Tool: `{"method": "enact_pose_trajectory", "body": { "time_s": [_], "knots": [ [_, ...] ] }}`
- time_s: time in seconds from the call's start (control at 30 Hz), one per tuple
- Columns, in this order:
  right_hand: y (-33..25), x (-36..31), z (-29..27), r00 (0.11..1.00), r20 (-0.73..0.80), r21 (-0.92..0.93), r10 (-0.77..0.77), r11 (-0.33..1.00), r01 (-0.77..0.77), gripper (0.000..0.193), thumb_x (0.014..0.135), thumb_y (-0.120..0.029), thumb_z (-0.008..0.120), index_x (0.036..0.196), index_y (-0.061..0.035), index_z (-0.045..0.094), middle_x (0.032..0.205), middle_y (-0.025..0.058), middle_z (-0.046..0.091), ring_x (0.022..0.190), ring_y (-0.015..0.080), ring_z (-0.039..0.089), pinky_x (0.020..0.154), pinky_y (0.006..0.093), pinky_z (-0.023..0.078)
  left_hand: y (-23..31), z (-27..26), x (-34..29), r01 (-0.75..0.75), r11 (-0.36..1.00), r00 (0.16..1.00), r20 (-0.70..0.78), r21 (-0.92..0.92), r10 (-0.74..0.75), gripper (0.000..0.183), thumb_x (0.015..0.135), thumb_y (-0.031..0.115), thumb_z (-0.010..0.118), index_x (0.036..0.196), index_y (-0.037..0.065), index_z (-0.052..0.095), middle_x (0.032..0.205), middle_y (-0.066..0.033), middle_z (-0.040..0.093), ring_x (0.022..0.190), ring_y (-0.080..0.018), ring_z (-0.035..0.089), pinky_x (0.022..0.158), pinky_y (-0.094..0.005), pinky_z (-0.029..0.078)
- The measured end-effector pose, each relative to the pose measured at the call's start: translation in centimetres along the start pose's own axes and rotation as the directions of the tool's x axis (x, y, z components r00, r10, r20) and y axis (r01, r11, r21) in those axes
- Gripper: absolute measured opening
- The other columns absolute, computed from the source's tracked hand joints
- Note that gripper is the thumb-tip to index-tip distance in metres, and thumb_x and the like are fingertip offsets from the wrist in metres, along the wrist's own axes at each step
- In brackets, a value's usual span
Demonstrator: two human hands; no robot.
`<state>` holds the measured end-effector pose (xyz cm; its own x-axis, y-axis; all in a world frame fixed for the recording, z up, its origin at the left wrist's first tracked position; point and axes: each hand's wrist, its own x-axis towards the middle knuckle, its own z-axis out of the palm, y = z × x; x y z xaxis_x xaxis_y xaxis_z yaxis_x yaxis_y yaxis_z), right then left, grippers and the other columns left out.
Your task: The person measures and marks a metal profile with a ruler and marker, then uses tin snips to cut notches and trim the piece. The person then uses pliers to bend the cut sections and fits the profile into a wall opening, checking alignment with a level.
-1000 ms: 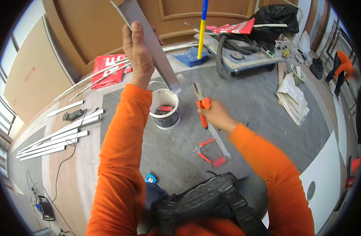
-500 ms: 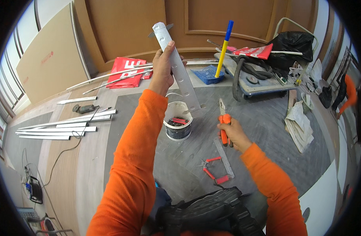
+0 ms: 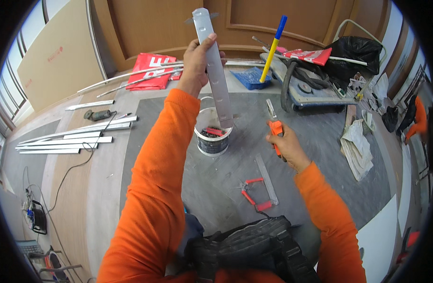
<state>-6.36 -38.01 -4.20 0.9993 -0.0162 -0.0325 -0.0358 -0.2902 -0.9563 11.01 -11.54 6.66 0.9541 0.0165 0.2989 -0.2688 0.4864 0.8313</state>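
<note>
My left hand is raised, its fingers wrapped round a silver metal channel with small punched slots along it. Small metal tabs stick out at the channel's top end, and its lower end hangs in front of the white bucket's rim. Lower and to the right, my right hand grips orange-handled pliers, jaws pointing up and apart from the channel. Dark bits and a red-handled item lie inside the bucket. On the grey floor below are another pair of red-handled pliers and a square with a metal blade.
Metal strips and a corded power tool lie at left. Behind stand a blue tray with a yellow-blue pole and a loaded platform trolley. A whitish sack lies at right. A board leans far left.
My left hand has lifted the channel slightly. My right hand has turned the pliers, so their two handles now show nearly edge-on, and has moved a little right and up.
</note>
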Motion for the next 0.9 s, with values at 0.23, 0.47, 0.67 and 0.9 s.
{"method": "enact_pose_trajectory", "body": {
  "time_s": [0.23, 0.47, 0.67, 0.9],
  "knots": [
    [1.1, -0.7, 1.0, 0.997, 0.045, -0.27, -0.064, 0.96, 0.074, 0.057, 0.087, -0.014, 0.071, 0.139, 0.0053, 0.056, 0.115, 0.0202, 0.069, 0.103, 0.0276, 0.067, 0.092, 0.0377, 0.051, -0.5, -1.0, 0.6, -0.006, 1.0, 0.987, -0.159, -0.021, 0.003, 0.048, 0.093, 0.036, 0.078, 0.112, 0.001, 0.051, 0.095, -0.013, 0.06, 0.081, -0.0294, 0.069, 0.071, -0.0485, 0.065],
    [2.7, -0.6, 1.4, 0.99, 0.098, -0.371, -0.102, 0.919, 0.131, 0.059, 0.087, -0.016, 0.069, 0.141, 0.0034, 0.054, 0.116, 0.0245, 0.07, 0.106, 0.0358, 0.068, 0.092, 0.0415, 0.051, -0.9, -2.0, 2.2, -0.025, 0.995, 0.968, -0.253, -0.097, 0.0, 0.052, 0.09, 0.029, 0.08, 0.118, -0.003, 0.049, 0.09, -0.0171, 0.063, 0.072, -0.0312, 0.069, 0.062, -0.0507, 0.063],
    [9.8, -3.4, 6.8, 0.833, 0.404, -0.692, 0.38, 0.721, 0.007, 0.044, 0.091, -0.016, 0.06, 0.132, -0.0005, 0.056, 0.114, 0.0239, 0.069, 0.101, 0.0394, 0.069, 0.089, 0.0475, 0.053, -2.2, -7.9, 5.4, 0.003, 0.992, 0.98, -0.197, -0.123, -0.027, 0.053, 0.101, 0.044, 0.065, 0.136, 0.006, 0.051, 0.119, -0.0124, 0.063, 0.113, -0.0274, 0.062, 0.095, -0.0452, 0.052],
    [24.0, -10.9, 13.4, 0.683, 0.691, -0.669, 0.236, 0.567, 0.481, 0.055, 0.092, -0.032, 0.068, 0.138, -0.0042, 0.054, 0.139, 0.0208, 0.057, 0.134, 0.0395, 0.051, 0.111, 0.0537, 0.039, -2.6, -7.7, 7.2, -0.13, 0.924, 0.96, -0.277, -0.359, 0.027, 0.066, 0.099, 0.056, 0.06, 0.142, 0.009, 0.043, 0.127, -0.0187, 0.058, 0.116, -0.0383, 0.059, 0.098, -0.0604, 0.05]
  ]
}}
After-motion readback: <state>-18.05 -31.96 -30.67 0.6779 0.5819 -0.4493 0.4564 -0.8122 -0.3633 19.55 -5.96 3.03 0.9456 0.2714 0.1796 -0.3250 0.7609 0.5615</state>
